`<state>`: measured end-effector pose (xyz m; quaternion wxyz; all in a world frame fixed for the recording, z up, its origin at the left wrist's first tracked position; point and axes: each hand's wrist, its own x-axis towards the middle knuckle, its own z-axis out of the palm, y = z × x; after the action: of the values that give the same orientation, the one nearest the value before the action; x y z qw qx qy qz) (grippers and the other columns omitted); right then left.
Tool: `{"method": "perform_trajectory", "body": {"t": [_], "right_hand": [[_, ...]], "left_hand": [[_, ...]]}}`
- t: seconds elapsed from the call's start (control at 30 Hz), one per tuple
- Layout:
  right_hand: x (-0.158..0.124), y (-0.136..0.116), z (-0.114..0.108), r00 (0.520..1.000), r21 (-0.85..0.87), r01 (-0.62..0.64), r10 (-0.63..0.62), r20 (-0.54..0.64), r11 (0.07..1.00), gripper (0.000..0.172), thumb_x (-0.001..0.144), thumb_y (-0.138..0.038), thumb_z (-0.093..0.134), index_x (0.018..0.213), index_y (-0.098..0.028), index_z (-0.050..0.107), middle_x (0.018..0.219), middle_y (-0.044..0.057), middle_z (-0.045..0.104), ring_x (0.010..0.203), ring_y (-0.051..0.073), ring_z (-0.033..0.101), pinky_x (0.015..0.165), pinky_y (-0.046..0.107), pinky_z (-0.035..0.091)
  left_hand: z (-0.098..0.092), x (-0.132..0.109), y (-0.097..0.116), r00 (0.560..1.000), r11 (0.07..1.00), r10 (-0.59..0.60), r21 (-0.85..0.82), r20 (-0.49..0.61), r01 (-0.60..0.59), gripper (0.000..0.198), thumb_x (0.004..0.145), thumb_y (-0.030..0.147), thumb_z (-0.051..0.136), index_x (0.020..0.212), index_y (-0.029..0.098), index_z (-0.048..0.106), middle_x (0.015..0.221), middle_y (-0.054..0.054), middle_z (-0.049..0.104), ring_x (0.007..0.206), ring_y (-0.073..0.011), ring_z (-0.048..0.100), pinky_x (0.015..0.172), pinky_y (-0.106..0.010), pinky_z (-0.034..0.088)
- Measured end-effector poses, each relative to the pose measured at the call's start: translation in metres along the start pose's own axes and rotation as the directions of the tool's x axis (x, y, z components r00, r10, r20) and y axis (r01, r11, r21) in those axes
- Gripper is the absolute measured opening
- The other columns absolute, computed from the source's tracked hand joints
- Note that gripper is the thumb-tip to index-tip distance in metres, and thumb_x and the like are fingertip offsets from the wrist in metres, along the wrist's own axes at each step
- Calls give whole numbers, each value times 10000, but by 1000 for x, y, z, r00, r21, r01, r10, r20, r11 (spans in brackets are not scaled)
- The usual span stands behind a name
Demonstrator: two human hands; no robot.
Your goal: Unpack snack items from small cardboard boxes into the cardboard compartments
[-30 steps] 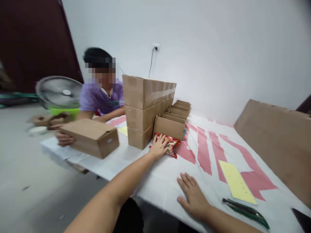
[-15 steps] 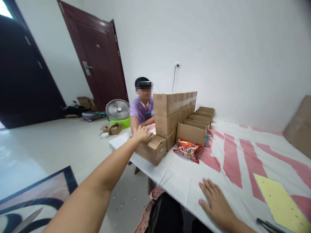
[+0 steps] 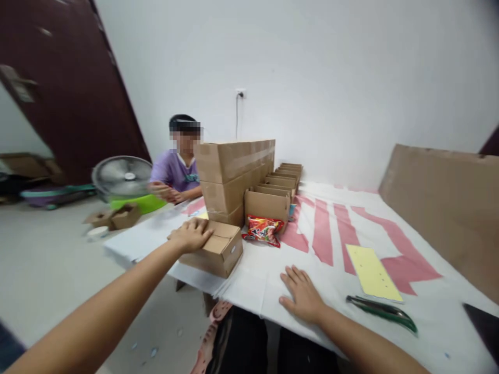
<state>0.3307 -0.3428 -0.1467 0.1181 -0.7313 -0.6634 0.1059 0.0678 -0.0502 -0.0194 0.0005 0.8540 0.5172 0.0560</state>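
My left hand (image 3: 192,236) lies with its fingers stretched over the top of a closed cardboard box (image 3: 222,254) at the table's near left edge. Flat on the white cloth rests my right hand (image 3: 302,295), fingers apart and nothing in it. A red snack packet (image 3: 263,230) leans against an open cardboard box (image 3: 268,205) just beyond. To the right of my right hand are a green utility knife (image 3: 384,311) and a yellow sheet (image 3: 373,272) with small dark marks.
A wall of stacked taped boxes (image 3: 237,169) runs back along the table, beside a row of open boxes (image 3: 286,179). Behind it sits a person in a purple shirt (image 3: 167,169). A fan (image 3: 125,176) stands on the floor at left, a large cardboard sheet (image 3: 440,208) at right.
My view has swung to the right, bringing the whole knife into sight. The person's hands have drawn back from near the closed box. My left hand stays on the box.
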Motion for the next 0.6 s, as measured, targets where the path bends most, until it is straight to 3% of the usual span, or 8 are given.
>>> {"method": "perform_trajectory", "body": {"t": [0.1,0.2,0.3,0.4,0.47,0.53,0.6], "right_hand": [[3,4,-3,1000,98,-29,30,-7,995,797,803,-618,507,1429,-156,332,1522,140,241,1416,289,159,1143,484,139],[4,1,-13,974,268,-57,113,-196,962,865,810,-643,483,1443,-98,257,1507,191,250,1398,286,219,1128,467,223],[0,-16,-41,872,281,113,40,-488,953,840,814,-642,482,1439,-132,246,1496,167,277,1393,285,229,1122,478,243],[-6,-39,-77,783,119,239,-119,-611,964,817,806,-617,520,1434,-158,269,1517,131,243,1409,291,172,1128,490,218],[-9,-51,-95,811,21,228,-178,-557,973,813,811,-602,519,1444,-160,266,1536,113,202,1417,295,142,1136,500,179],[-9,-57,-103,901,-50,216,-219,-375,975,857,779,-606,555,1452,-159,268,1532,114,219,1411,302,164,1142,502,153],[-8,-59,-105,963,-88,208,-220,-157,974,902,730,-587,618,1450,-157,285,1517,128,259,1400,305,208,1145,494,148]], "left_hand": [[-5,-20,36,996,999,5,48,85,-9,657,850,587,237,1400,260,381,1488,-148,313,1290,-409,334,906,-649,330],[-10,-41,74,994,995,72,60,86,-78,674,842,605,258,1388,240,406,1419,-170,409,1249,-419,370,886,-659,333],[-13,-56,105,974,977,206,40,92,-210,649,828,629,312,1357,277,447,1375,-160,457,1185,-422,408,853,-642,356],[-15,-66,127,926,928,372,-5,64,-373,497,881,532,294,1286,351,518,1291,-110,532,1103,-377,454,829,-571,391],[-15,-70,138,864,863,503,-50,0,-503,449,901,447,302,1240,326,571,1197,-103,588,1034,-328,481,840,-509,400],[-12,-72,146,787,781,609,-101,-97,-617,402,890,365,359,1181,280,624,1116,-95,626,978,-282,495,872,-454,393],[-7,-69,149,745,726,643,-167,-175,-667,358,860,293,415,1119,266,660,1068,-75,647,957,-253,500,891,-416,386]]}}
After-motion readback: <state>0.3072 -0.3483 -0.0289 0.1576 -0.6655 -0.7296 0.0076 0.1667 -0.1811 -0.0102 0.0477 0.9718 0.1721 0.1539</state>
